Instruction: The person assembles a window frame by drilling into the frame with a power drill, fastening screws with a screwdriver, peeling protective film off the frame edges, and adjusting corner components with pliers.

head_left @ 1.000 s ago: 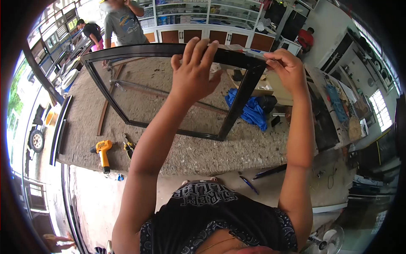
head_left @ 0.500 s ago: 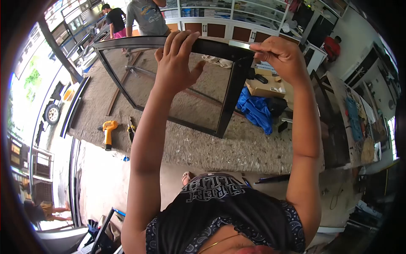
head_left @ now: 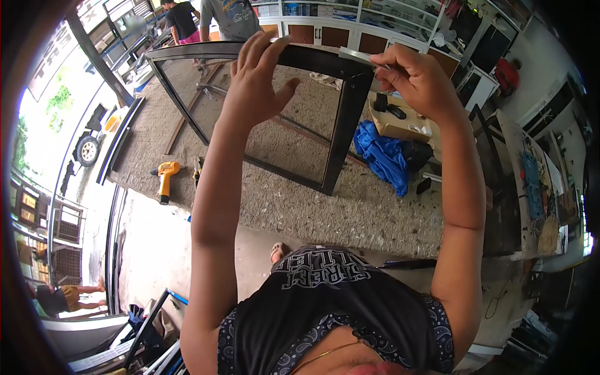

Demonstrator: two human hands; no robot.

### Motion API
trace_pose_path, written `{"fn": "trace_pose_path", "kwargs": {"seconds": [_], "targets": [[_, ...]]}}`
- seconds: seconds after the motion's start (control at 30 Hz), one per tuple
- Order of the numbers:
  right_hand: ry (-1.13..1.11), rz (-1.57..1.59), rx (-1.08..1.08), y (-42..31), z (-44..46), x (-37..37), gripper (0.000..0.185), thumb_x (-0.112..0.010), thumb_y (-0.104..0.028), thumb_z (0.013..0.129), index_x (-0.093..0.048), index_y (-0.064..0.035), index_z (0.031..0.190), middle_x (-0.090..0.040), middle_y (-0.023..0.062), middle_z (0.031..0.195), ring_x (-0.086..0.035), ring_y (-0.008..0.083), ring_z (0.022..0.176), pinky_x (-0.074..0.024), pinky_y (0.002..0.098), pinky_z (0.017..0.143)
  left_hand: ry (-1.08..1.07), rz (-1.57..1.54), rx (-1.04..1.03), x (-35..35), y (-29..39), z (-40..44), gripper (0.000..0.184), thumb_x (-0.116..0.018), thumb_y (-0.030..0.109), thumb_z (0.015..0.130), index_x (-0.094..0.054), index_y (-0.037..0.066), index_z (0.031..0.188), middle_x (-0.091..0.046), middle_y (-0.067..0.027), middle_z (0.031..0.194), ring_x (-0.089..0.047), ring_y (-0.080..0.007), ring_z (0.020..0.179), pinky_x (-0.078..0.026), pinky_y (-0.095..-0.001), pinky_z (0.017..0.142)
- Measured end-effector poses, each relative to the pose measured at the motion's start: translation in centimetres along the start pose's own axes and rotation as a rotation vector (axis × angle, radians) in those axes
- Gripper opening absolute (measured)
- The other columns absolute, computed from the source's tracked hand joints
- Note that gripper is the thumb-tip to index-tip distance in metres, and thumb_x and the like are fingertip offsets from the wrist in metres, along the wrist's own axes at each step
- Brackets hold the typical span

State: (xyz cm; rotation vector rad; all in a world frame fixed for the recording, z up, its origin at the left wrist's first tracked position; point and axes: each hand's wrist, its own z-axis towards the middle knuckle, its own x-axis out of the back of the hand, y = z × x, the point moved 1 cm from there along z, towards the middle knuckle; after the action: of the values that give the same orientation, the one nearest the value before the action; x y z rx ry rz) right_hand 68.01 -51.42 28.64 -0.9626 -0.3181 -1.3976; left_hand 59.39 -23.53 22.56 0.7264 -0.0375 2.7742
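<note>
A black rectangular metal frame (head_left: 340, 128) stands upright on the workbench, its corner joint at upper right. My left hand (head_left: 255, 84) lies over the top bar with its fingers stretched across it and the thumb held apart, not wrapped around. Between thumb and fingertips, my right hand (head_left: 419, 81) pinches a short flat silver metal strip (head_left: 355, 55). That strip lies along the top bar near the right corner, slightly tilted; its end is hidden in my fingers.
The rough-topped workbench (head_left: 281, 209) bears a yellow cordless drill (head_left: 166, 178), pliers (head_left: 197, 172) partly behind my left forearm, a blue cloth (head_left: 380, 156) and a cardboard box (head_left: 400, 125). Two people (head_left: 231, 19) are across the bench; another in red (head_left: 506, 75) is at far right.
The view has shifted slightly, so the bench items appear further right. My left hand stays on the top bar. The silver strip now tilts more, its left end raised.
</note>
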Motion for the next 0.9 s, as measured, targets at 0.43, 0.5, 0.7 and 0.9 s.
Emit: {"fn": "trace_pose_path", "kwargs": {"seconds": [0.43,0.5,0.7,0.9], "targets": [[-0.058,-0.029,0.015,-0.4,0.6,0.7,0.011,-0.061,-0.003,0.094,-0.06,-0.0044,0.105,-0.067,0.0037,0.083,-0.065,0.0078,0.071,-0.0545,0.0236,0.064,-0.837,0.574,1.389,-4.3,-16.5,-38.5,0.081,-0.064,0.046,0.086,-0.028,0.009,0.149,-0.025,-0.0281,0.153,-0.027,-0.048,0.139,-0.03,-0.0603,0.109],[-0.043,-0.027,0.011,-0.3,0.4,0.7,0.009,-0.062,-0.002,0.094,-0.057,-0.0035,0.102,-0.067,0.0035,0.082,-0.065,0.0078,0.07,-0.0545,0.0236,0.063,-0.849,0.565,1.455,-3.3,-14.1,-39.2,0.082,-0.065,0.047,0.085,-0.028,0.007,0.147,-0.028,-0.0297,0.151,-0.029,-0.0486,0.137,-0.033,-0.0607,0.106],[-0.021,-0.06,0.031,-0.4,0.6,0.7,0.013,-0.06,-0.003,0.094,-0.049,-0.0015,0.088,-0.071,0.0086,0.083,-0.072,0.0133,0.075,-0.0562,0.0269,0.062,-0.718,0.641,1.39,-3.7,-20.3,-46.0,0.044,-0.064,0.035,0.086,-0.053,-0.002,0.108,-0.062,-0.0177,0.102,-0.065,-0.0319,0.089,-0.054,-0.0414,0.075],[-0.023,-0.108,0.106,-0.1,0.4,1.4,0.007,-0.062,-0.003,0.093,-0.058,-0.002,0.099,-0.065,0.0038,0.079,-0.065,0.0087,0.07,-0.053,0.0241,0.062,-0.063,-0.913,1.92,-0.7,-19.4,-42.2,0.035,-0.064,0.035,0.094,-0.048,0.014,0.071,-0.042,0.0023,0.059,-0.035,-0.0109,0.042,-0.027,-0.0294,0.035]]}}
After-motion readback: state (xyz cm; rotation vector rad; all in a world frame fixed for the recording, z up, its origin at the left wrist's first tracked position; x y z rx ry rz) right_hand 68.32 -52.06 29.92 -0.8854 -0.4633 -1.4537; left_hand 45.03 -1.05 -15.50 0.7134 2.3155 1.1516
